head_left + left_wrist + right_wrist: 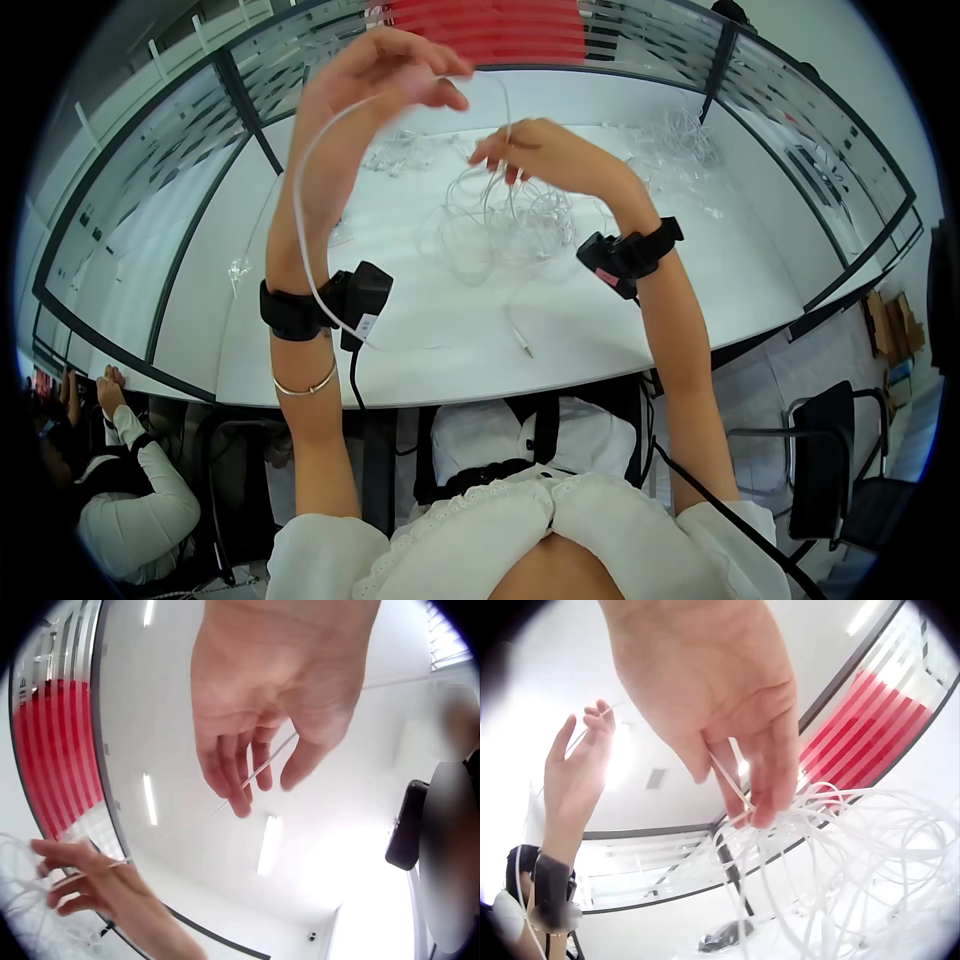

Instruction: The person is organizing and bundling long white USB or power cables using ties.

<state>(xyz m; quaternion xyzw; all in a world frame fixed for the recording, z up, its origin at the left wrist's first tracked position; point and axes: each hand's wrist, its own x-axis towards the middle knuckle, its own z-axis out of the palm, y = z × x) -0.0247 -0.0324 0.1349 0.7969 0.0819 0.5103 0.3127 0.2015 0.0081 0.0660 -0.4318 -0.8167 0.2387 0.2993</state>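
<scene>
My left hand (375, 75) is raised high over the left side of the table, fingers curved around a thin white cable (298, 200). From there the cable loops down past the left wrist toward the table. Its other stretch runs across to my right hand (550, 155), lower and nearer the middle. In the right wrist view, the thumb and fingers (763, 814) pinch the strand right at a loose tangle of white cables (900, 840). This tangle hangs and spreads below the right hand. A cable end with a small plug (525, 345) lies toward the table's front.
The white table (420, 370) has low partitions with glass panels around it. More white cables (685, 140) lie at the back right, and a pale heap (400, 150) at the back left. Another person (135, 490) sits at left; a black chair (825, 465) stands at right.
</scene>
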